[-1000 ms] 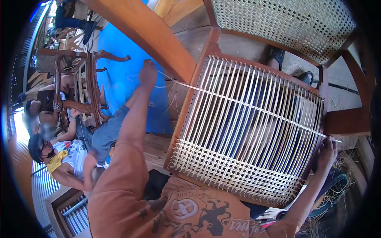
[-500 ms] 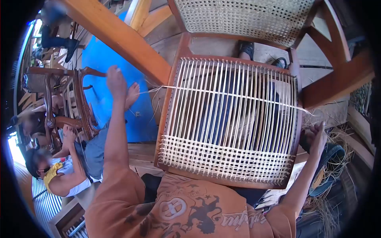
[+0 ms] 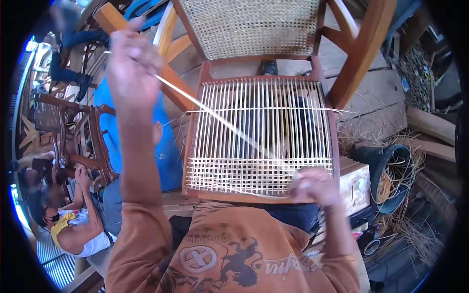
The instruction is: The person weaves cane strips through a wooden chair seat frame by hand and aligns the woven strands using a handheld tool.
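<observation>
Raised at the upper left, my left hand [image 3: 134, 63] is blurred by motion, its fingers closed on a pale cane strand [image 3: 210, 113]. That strand runs taut and slanting down across the chair seat [image 3: 261, 176] towards my right hand [image 3: 317, 186]. My right hand, also blurred, is closed at the seat's lower right, where the strand seems to end in its fingers. Upright strands fill the wooden seat frame, with a finished open weave along the near edge. One loose crosswise strand [image 3: 264, 109] lies higher up, its ends sticking out past both sides.
Beyond the seat rises the woven cane backrest [image 3: 254, 27], with wooden chair legs [image 3: 364, 53] angling out. To the right a dark bucket [image 3: 378, 171] holds cane, among scattered fibres. At the left, a seated person [image 3: 80, 219] works by a carved chair [image 3: 80, 141] near a blue sheet [image 3: 168, 168].
My right hand has come in from beyond the seat's right side to its lower right corner. My left hand is higher and nearer, with a strand now stretched across. The view has shifted.
</observation>
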{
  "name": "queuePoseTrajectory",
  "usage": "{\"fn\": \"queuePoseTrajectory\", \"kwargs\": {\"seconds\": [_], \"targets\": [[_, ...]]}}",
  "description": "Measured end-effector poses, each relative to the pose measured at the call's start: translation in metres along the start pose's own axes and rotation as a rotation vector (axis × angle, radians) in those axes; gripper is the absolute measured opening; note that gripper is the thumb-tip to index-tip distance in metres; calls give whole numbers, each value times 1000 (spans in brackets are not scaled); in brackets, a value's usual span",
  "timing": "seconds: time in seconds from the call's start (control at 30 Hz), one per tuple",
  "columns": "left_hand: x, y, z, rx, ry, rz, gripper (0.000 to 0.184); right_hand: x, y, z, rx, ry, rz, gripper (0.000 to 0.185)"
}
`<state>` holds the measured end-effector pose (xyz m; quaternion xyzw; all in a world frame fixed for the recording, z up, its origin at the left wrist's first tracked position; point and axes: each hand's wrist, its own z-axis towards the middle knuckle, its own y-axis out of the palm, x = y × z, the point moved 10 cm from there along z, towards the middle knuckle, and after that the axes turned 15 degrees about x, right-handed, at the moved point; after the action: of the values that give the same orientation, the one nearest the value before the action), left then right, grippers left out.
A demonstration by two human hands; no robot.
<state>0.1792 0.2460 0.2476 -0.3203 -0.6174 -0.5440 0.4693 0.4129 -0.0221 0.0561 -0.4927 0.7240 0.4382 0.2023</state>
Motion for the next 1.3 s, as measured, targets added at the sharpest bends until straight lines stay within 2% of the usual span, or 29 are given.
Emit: {"fn": "queuePoseTrajectory", "kwargs": {"seconds": [0.03, 0.07, 0.1, 0.17, 0.27, 0.3, 0.33, 0.37, 0.4, 0.47, 0.53, 0.57, 0.63, 0.7, 0.73, 0.77, 0.8, 0.83, 0.87, 0.9, 0.93, 1.0, 1.03, 1.07, 1.1, 1.17, 1.2, 1.23, 1.3], "targets": [[12, -21, 35, 56, 110, -29, 33, -23, -46, -8, 24, -129, -126, 17], [13, -41, 64, 104, 124, -7, 34, -53, -81, -20, 78, -235, -153, 17], [13, -60, 86, 155, 138, 15, 34, -77, -117, -34, 186, -164, -210, 18], [6, -92, 112, 296, 141, 69, 31, -125, -180, -56, 379, -166, -347, 18], [9, -150, 153, 478, 195, 185, 28, -191, -237, -85, 552, -213, -600, 16], [15, -174, 168, 537, 227, 229, 27, -212, -242, -93, 604, -202, -751, 13], [20, -205, 182, 612, 238, 164, 25, -230, -280, -102, 706, -185, -1067, 19], [25, -240, 193, 689, 250, 101, 23, -259, -310, -117, 795, -377, -1462, 25], [34, -270, 208, 656, 284, 123, 21, -277, -391, -142, 891, -555, -1444, 30], [40, -296, 217, 544, 286, 247, 18, -354, -517, -202, 1299, -394, -2025, 34], [16, -277, 205, 374, 167, 31, 16, -433, -542, -268, 1839, -123, -2717, 43], [5, -264, 192, 292, 109, -72, 15, -423, -425, -291, 2434, -66, -2053, 26], [-48, -128, 100, -77, -81, -330, 12, -413, -445, -269, 2044, 175, -2090, 35], [-120, -20, -8, 125, -251, -539, 17, -383, -477, -225, 1701, 382, -2097, 51], [-158, 13, -49, 7, -271, -366, 27, -361, -489, -205, 1531, 473, -2087, 58], [-206, 35, -85, 9, -296, -261, 33, -330, -483, -165, 1351, 219, -2089, 47], [-250, 67, -126, -17, -405, -180, 39, -288, -432, -116, 1169, -20, -2065, 36], [-283, 88, -168, -31, -475, 22, 45, -260, -374, -85, 1029, -181, -1844, 32], [-310, 105, -203, -145, -525, 104, 52, -233, -279, -49, 873, -290, -1607, 31], [-294, 133, -227, -380, -424, 284, 60, -193, -234, -27, 763, -296, -1293, 36], [-314, 145, -245, -437, -344, 247, 65, -163, -177, -12, 709, -247, -1196, 32], [-312, 152, -253, -447, -234, 351, 66, -101, -145, 27, 509, -490, -873, 31], [-306, 152, -246, -415, -182, 385, 67, -79, -140, 41, 435, -423, -595, 30], [-310, 146, -242, -412, -244, 363, 66, -63, -142, 51, 392, -408, -468, 28], [-313, 139, -239, -406, -302, 337, 66, -51, -143, 55, 385, -371, -409, 27], [-307, 134, -239, -479, -283, 336, 68, -35, -143, 57, 376, -301, -297, 24], [-311, 129, -238, -523, -297, 348, 69, -33, -148, 56, 451, -286, -453, 16], [-314, 126, -239, -571, -313, 360, 69, -36, -147, 54, 478, -310, -480, 14], [-323, 110, -237, -476, -481, 247, 61, -45, -146, 52, 537, -364, -539, 10]]}}
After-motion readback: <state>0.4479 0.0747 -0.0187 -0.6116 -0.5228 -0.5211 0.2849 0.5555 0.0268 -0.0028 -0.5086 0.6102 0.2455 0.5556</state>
